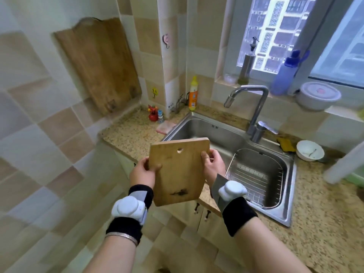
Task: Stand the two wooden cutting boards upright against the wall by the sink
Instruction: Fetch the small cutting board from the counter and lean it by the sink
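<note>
A large dark wooden cutting board (pixel 98 64) stands upright on the counter, leaning against the tiled left wall beside the sink (pixel 222 133). A smaller, lighter wooden board (pixel 177 174) with a hanging hole near its top is held in the air in front of the counter edge. My left hand (pixel 143 172) grips its left edge and my right hand (pixel 213 163) grips its right edge. A dark burn mark shows near the small board's lower end.
The speckled counter (pixel 130 133) holds a red figurine (pixel 153 114), a small bottle, a pink cloth (pixel 165 127) and a yellow detergent bottle (pixel 193 93) at the corner. A wire rack (pixel 256 174) sits in the sink under the faucet (pixel 254 107). A white bowl (pixel 310 152) lies right.
</note>
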A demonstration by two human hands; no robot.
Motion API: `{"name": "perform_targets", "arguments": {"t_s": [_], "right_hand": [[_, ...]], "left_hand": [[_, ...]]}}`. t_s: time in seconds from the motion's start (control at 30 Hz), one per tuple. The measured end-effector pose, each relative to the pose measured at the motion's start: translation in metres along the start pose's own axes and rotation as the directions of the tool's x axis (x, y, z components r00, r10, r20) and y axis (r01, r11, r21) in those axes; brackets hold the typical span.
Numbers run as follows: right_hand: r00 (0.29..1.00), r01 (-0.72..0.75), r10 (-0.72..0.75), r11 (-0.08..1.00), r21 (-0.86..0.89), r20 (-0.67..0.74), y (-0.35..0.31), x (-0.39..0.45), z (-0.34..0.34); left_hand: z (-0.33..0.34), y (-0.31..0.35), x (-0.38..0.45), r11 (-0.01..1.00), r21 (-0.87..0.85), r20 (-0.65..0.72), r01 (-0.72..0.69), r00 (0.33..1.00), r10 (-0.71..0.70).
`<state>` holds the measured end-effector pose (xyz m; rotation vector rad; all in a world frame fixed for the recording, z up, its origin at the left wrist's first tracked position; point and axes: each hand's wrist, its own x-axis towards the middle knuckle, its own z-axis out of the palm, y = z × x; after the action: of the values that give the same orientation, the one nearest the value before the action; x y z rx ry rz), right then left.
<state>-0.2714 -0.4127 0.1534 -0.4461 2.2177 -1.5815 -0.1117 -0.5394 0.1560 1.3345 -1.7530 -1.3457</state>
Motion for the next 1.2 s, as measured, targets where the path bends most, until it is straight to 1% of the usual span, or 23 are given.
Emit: {"name": "perform_targets", "arguments": {"t_s": [0.13, 0.27, 0.33, 0.4, 0.57, 0.7, 0.87, 1.2], "right_hand": [[0.999, 0.017, -0.018, 1.000, 0.010, 0.038, -0.012, 0.029, 0.027], [1.000, 0.031, -0.031, 1.000, 0.004, 0.002, -0.020, 0.056, 0.051], [1.000, 0.015, -0.015, 1.000, -0.013, 0.010, -0.025, 0.076, 0.067], [1.000, -0.007, 0.006, 1.000, 0.019, 0.025, -0.034, 0.099, 0.089], [0.999, -0.023, 0.026, 0.997, 0.075, -0.030, -0.057, 0.149, 0.132], [0.997, -0.034, 0.041, 0.995, 0.097, -0.072, -0.067, 0.178, 0.152], [0.992, -0.054, 0.062, 0.996, 0.073, -0.109, -0.076, 0.208, 0.164], [0.993, -0.054, 0.056, 0.998, 0.025, -0.103, -0.079, 0.259, 0.165]], "left_hand": [[-0.006, 0.002, 0.032, 1.000, 0.010, -0.041, 0.006, 0.999, -0.006], [-0.008, 0.002, 0.070, 0.997, 0.072, -0.051, 0.003, 0.999, 0.001], [-0.009, 0.004, 0.097, 0.995, 0.104, -0.049, -0.010, 0.999, 0.015], [-0.010, 0.008, 0.133, 0.993, 0.116, -0.036, -0.028, 0.999, 0.033], [-0.015, 0.023, 0.203, 0.987, 0.145, -0.005, -0.065, 0.998, 0.066], [-0.015, 0.032, 0.241, 0.977, 0.188, 0.014, -0.100, 0.995, 0.099], [-0.007, 0.040, 0.276, 0.976, 0.196, 0.040, -0.095, 0.995, 0.089], [0.023, 0.053, 0.314, 0.973, 0.211, 0.056, -0.093, 0.995, 0.083]]}}
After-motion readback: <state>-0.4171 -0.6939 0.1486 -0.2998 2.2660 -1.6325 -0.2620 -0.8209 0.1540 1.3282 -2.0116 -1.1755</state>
